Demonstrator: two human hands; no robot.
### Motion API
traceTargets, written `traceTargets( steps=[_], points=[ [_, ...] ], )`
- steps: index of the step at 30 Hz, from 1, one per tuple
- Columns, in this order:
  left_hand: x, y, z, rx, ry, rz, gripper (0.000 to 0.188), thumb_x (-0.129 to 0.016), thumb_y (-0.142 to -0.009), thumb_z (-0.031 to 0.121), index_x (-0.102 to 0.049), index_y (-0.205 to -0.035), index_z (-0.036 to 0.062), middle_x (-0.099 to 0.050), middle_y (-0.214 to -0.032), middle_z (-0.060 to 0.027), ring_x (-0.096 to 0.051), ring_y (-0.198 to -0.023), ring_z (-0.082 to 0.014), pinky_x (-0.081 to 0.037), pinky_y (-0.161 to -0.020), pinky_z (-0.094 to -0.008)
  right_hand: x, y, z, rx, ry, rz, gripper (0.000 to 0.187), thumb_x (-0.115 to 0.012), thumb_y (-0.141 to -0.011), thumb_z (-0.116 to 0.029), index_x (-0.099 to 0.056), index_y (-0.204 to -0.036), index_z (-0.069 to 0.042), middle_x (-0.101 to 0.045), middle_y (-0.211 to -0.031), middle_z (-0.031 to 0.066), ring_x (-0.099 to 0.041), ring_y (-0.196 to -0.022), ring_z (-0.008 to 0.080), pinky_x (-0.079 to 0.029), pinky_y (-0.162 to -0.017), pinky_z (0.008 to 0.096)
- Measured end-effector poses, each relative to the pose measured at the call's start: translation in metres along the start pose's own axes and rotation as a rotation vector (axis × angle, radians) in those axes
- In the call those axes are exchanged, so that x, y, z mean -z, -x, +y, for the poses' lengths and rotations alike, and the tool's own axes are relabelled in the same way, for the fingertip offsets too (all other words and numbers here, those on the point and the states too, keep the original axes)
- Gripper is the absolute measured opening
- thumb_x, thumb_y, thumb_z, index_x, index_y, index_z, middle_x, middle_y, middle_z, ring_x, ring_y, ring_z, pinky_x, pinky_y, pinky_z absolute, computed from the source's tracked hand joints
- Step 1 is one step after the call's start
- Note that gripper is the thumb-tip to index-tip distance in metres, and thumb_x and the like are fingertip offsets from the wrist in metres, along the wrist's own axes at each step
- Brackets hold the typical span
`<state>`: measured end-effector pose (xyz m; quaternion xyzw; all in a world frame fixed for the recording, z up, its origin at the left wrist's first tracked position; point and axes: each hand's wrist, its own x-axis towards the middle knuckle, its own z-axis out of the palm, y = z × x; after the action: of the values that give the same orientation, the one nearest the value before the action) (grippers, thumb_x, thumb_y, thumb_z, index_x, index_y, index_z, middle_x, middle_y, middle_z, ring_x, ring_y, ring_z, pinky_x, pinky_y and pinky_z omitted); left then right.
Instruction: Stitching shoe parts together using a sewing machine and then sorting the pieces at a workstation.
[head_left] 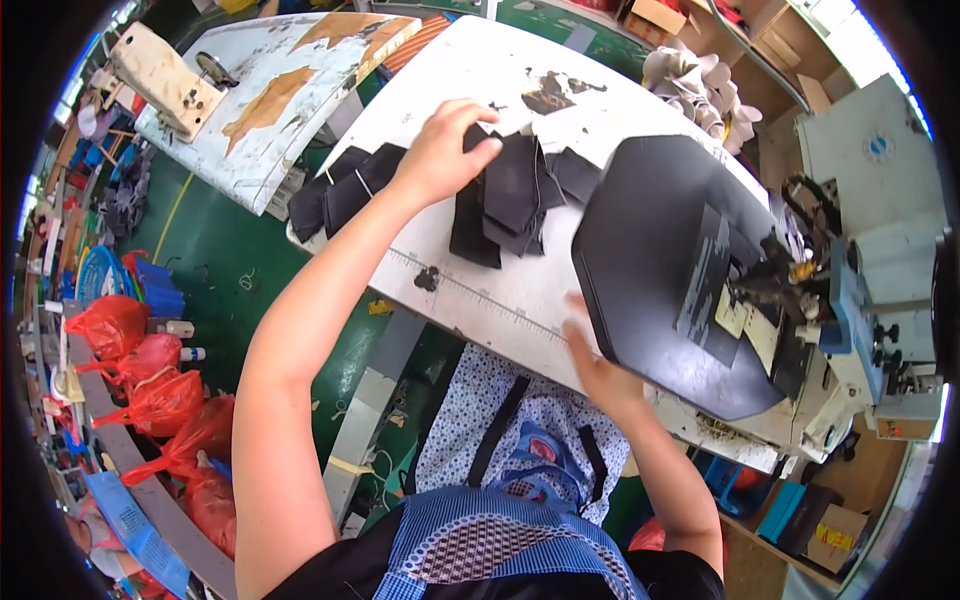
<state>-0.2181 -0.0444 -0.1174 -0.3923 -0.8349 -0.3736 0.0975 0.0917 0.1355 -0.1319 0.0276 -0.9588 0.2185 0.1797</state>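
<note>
My left hand [447, 150] reaches over the white worktable [450, 75], thumb and fingers apart at the top of a pile of black flat fabric pieces [515, 190]. I see nothing held in it. More black pieces [350, 190] lie left of my wrist, partly behind the forearm, and one sticks out to the right of the pile. My right hand [605, 380] is at the table's near edge, beside the black plate [640, 260] of a sewing machine. Its fingers are stretched out, apart and blurred, with nothing visible in them.
At right stands the sewing machine's head [770, 270] and grey-blue body. Pale cut pieces [700, 90] are heaped behind the black plate. Another machine [165, 80] stands on a worn table at upper left. Red plastic bags [165, 400] line a shelf at lower left.
</note>
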Motion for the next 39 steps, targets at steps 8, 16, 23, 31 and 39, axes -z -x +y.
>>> traceTargets(
  steps=[8,16,23,31,39],
  points=[
    [0.001,-0.038,-0.028,0.373,-0.009,-0.536,0.112,-0.082,-0.072,0.067,-0.040,-0.155,0.0044,-0.052,-0.144,-0.0353,-0.053,-0.133,-0.0479,-0.045,-0.112,-0.0488,-0.054,-0.124,0.024,-0.833,-0.744,0.061,0.055,-0.071,-0.100,-0.030,-0.057,-0.139,0.005,-0.070,-0.116,0.0123,-0.068,-0.101,0.0182,-0.054,-0.093,0.0285],
    [-0.008,0.056,0.038,0.171,0.155,-0.188,0.084,-0.075,-0.091,0.018,-0.030,-0.160,0.0058,-0.033,-0.160,-0.0244,-0.036,-0.149,-0.0412,-0.033,-0.122,-0.0461,-0.064,-0.154,0.019,-0.736,-0.657,-0.083,0.054,-0.081,-0.086,-0.031,-0.067,-0.121,0.008,-0.073,-0.105,0.0151,-0.068,-0.097,0.0208,-0.053,-0.086,0.0309],
    [-0.007,0.136,0.065,0.490,0.694,0.068,0.085,-0.072,-0.094,0.014,-0.022,-0.161,0.0014,-0.025,-0.161,-0.0248,-0.029,-0.152,-0.0374,-0.028,-0.124,-0.0468,-0.071,-0.164,-0.001,-0.527,-0.281,-0.079,0.060,-0.085,-0.080,-0.033,-0.064,-0.116,0.010,-0.059,-0.119,0.0201,-0.061,-0.110,0.0295,-0.050,-0.097,0.0373],
    [-0.006,0.140,0.075,0.745,1.044,0.109,0.077,-0.067,-0.096,0.004,-0.023,-0.159,0.0022,-0.031,-0.154,-0.0192,-0.037,-0.146,-0.0278,-0.039,-0.118,-0.0424,-0.068,-0.167,-0.038,-0.655,-0.487,-0.080,0.048,-0.082,-0.081,-0.022,-0.064,-0.113,0.009,-0.069,-0.112,0.0205,-0.069,-0.103,0.0289,-0.057,-0.089,0.0384],
    [-0.011,0.172,0.073,0.521,0.902,0.226,0.085,-0.073,-0.097,0.010,-0.018,-0.161,0.0023,-0.033,-0.155,-0.0155,-0.041,-0.144,-0.0239,-0.042,-0.117,-0.0394,-0.043,-0.150,-0.053,-0.849,-1.113,-0.285,0.039,-0.079,-0.080,-0.004,-0.068,-0.117,0.003,-0.076,-0.104,0.0114,-0.073,-0.087,0.0164,-0.061,-0.077,0.0322]
  ],
)
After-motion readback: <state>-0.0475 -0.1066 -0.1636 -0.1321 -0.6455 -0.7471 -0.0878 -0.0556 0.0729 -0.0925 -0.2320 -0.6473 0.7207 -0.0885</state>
